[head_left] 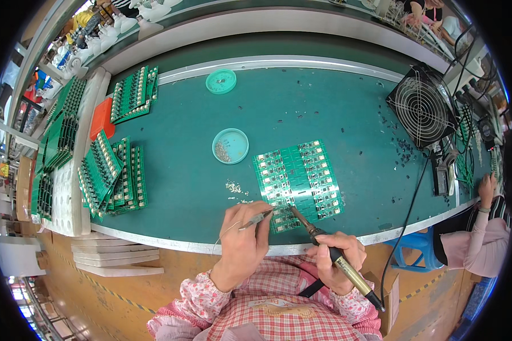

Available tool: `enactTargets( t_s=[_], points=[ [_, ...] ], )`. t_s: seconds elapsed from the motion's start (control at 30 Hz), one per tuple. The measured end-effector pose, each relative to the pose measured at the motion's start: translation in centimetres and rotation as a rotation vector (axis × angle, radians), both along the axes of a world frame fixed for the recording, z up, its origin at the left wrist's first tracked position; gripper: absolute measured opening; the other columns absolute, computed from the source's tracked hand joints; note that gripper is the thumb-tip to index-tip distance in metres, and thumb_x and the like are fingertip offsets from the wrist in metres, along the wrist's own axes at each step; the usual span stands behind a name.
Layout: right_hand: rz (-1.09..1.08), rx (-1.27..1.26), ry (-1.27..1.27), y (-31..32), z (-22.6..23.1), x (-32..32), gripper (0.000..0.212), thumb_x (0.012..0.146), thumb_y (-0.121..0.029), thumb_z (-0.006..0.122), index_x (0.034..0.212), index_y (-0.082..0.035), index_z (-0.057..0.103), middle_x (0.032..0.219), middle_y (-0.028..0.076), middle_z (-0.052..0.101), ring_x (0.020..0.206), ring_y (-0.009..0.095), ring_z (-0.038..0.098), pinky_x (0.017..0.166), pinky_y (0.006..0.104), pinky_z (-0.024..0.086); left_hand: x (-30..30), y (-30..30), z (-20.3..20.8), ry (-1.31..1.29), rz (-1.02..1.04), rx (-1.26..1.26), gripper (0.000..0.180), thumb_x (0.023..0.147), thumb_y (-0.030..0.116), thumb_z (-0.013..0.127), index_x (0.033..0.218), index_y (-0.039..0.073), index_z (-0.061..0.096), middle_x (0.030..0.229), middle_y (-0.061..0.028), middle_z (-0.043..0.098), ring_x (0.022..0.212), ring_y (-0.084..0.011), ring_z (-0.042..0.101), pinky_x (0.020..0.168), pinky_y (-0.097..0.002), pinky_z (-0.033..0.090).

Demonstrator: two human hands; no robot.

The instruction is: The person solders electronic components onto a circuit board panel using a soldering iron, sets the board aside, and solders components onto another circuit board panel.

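Note:
A green circuit board panel [297, 184] with two columns of small parts lies flat on the table in front of me. My right hand [340, 257] is closed round the dark handle of a soldering iron [351, 271], its tip down at the lower part of the panel. My left hand [242, 241] pinches grey tweezers [257, 219], whose points reach the panel's lower left, close to the iron's tip. A thin wire [217, 243] loops out beside the left fingers; whether it is gripped too, I cannot tell.
Round turquoise dishes [247, 149] [221, 92] hold small parts. Stacked green boards [111, 176] stand left, near an orange-red bin [102, 120]. Black bits [405, 152] lie scattered before a fan [424, 108]. The iron's cord [403, 230] runs right. A co-worker's arm [486, 196] shows at far right.

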State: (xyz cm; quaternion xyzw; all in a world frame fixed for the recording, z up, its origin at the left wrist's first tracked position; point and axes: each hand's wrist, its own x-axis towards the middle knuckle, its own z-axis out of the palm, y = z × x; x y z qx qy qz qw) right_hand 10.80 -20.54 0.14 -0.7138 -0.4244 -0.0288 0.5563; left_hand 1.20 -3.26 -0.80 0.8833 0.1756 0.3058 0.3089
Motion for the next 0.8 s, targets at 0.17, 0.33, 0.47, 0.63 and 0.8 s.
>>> enactTargets(
  t_s=[0.17,0.33,0.47,0.63,0.8],
  points=[
    [-0.047,-0.014,-0.032,0.2,0.3,-0.1,0.026,0.079,0.005,0.072,0.103,-0.001,0.067,0.068,0.006,0.066,0.055,0.019,0.062,0.052,0.0301,0.049,0.1,-0.1,0.0,-0.005,-0.001,-0.005,0.023,0.082,-0.005,0.070,0.103,0.002,0.065,0.101,-0.0109,0.070,0.090,-0.0314,0.065,0.080,-0.0381,0.050],
    [-0.105,-0.166,-0.136,1.1,0.8,0.1,0.035,0.076,0.001,0.078,0.109,-0.010,0.073,0.079,0.007,0.055,0.067,0.022,0.058,0.058,0.0315,0.049,-0.8,0.1,0.5,-0.017,-0.003,-0.022,0.023,0.082,-0.006,0.070,0.103,0.003,0.065,0.101,-0.0106,0.070,0.091,-0.0305,0.066,0.084,-0.0387,0.050],
    [-0.052,-0.200,-0.119,2.6,1.7,-0.3,0.032,0.074,-0.009,0.084,0.105,-0.012,0.074,0.090,0.008,0.055,0.072,0.023,0.059,0.059,0.0334,0.050,-1.9,0.7,1.8,0.046,-0.195,0.126,0.032,0.075,-0.004,0.073,0.105,0.005,0.064,0.103,-0.0082,0.069,0.096,-0.0263,0.066,0.094,-0.0418,0.047],
    [0.080,-0.198,-0.196,2.9,1.3,0.1,0.030,0.073,-0.011,0.085,0.100,-0.014,0.072,0.088,0.007,0.053,0.072,0.022,0.058,0.058,0.0346,0.050,-3.4,0.8,2.6,0.118,-0.376,0.179,0.054,0.059,0.000,0.073,0.112,0.004,0.061,0.113,-0.0082,0.065,0.107,-0.0247,0.063,0.101,-0.0464,0.043],
    [0.166,-0.275,-0.164,2.6,1.5,0.5,0.026,0.073,-0.013,0.085,0.094,-0.014,0.070,0.086,0.007,0.051,0.071,0.023,0.058,0.058,0.0342,0.049,-4.7,1.9,2.7,0.175,-0.366,0.170,0.046,0.066,0.002,0.077,0.109,0.009,0.063,0.110,-0.0045,0.068,0.103,-0.0230,0.065,0.099,-0.0447,0.044]
  ],
)
